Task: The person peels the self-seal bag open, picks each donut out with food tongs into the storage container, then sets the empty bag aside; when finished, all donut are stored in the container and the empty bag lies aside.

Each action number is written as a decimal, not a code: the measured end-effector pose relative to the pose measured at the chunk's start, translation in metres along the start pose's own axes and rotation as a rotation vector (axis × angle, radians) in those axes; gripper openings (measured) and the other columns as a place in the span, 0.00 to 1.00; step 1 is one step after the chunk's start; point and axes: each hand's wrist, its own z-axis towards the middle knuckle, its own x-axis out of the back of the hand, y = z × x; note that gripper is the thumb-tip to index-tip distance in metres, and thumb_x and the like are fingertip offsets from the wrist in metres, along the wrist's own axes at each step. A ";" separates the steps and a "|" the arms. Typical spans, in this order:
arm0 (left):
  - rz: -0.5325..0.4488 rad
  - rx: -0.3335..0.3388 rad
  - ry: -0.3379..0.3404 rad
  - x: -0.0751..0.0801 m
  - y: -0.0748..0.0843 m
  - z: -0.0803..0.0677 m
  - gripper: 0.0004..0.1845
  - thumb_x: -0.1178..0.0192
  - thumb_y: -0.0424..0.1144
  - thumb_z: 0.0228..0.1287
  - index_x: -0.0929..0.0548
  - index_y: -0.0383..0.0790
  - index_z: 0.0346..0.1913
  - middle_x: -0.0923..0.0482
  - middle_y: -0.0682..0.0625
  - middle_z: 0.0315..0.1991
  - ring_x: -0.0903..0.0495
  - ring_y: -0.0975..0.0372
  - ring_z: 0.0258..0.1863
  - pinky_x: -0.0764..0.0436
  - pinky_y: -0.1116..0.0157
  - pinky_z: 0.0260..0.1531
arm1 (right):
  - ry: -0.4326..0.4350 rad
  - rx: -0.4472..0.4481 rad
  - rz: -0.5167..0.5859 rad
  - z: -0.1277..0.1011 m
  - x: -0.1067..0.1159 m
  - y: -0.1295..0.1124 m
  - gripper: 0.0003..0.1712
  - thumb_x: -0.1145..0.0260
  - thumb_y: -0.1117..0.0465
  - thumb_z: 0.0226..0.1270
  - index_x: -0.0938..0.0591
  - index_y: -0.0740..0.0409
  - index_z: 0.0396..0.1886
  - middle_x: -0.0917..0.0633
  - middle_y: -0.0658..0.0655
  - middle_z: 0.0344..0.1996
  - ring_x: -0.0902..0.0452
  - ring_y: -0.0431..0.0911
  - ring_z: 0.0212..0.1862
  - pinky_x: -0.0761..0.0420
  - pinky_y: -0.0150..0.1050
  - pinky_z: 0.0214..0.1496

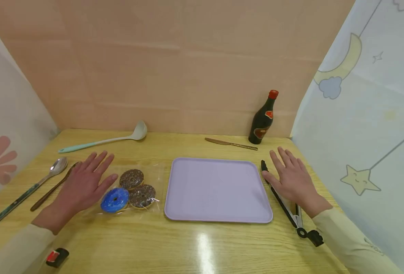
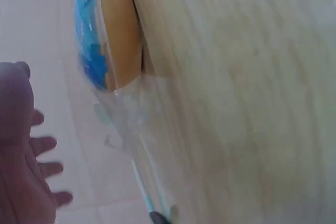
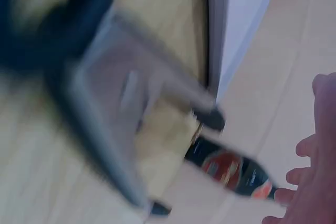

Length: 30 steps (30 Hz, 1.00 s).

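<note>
My left hand [image 1: 88, 179] lies flat with spread, straight fingers on the wooden table, at the left edge of a clear plastic bag [image 1: 154, 173]. The bag holds a blue-iced donut [image 1: 115, 199] and two chocolate donuts [image 1: 131, 179]. In the left wrist view the blue donut [image 2: 100, 40] shows side-on, with my left hand [image 2: 21, 171] beside it. My right hand [image 1: 289, 173] is spread open over black-tipped metal tongs [image 1: 284, 203], right of an empty lavender tray [image 1: 219, 190]. In the right wrist view the tongs [image 3: 105, 103] are blurred.
A dark bottle with a red cap [image 1: 263, 120] and a knife [image 1: 230, 143] stand at the back right. A pale ladle [image 1: 102, 141] lies at the back left, two spoons [image 1: 27, 190] at the left. A small red-and-black object [image 1: 57, 257] sits near the front edge. Printed curtains flank both sides.
</note>
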 end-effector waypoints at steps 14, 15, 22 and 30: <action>-0.310 0.060 0.124 -0.010 -0.005 -0.008 0.06 0.32 0.33 0.57 0.13 0.37 0.37 0.21 0.56 0.31 0.24 0.65 0.30 0.23 0.70 0.26 | 0.116 0.390 0.591 0.019 -0.022 -0.148 0.14 0.32 0.58 0.62 0.17 0.64 0.43 0.18 0.55 0.35 0.23 0.44 0.35 0.23 0.37 0.34; -0.322 0.073 0.111 -0.011 -0.005 -0.009 0.06 0.32 0.33 0.57 0.12 0.37 0.37 0.21 0.57 0.31 0.24 0.66 0.29 0.23 0.70 0.26 | 0.095 0.403 0.639 0.020 -0.023 -0.159 0.13 0.32 0.59 0.62 0.16 0.64 0.42 0.18 0.54 0.34 0.24 0.43 0.34 0.23 0.34 0.32; -0.330 0.091 0.069 -0.012 -0.003 -0.010 0.04 0.31 0.34 0.56 0.12 0.39 0.34 0.23 0.59 0.29 0.25 0.68 0.25 0.24 0.69 0.25 | -0.039 0.467 0.823 0.030 -0.030 -0.221 0.08 0.32 0.63 0.62 0.15 0.63 0.39 0.19 0.49 0.29 0.26 0.33 0.29 0.26 0.24 0.31; -0.338 0.085 0.032 -0.015 -0.001 -0.009 0.03 0.31 0.34 0.56 0.12 0.40 0.34 0.22 0.59 0.29 0.25 0.68 0.25 0.24 0.68 0.24 | -0.129 0.396 0.756 0.035 -0.039 -0.261 0.11 0.31 0.59 0.62 0.14 0.60 0.41 0.20 0.47 0.30 0.28 0.32 0.29 0.29 0.22 0.33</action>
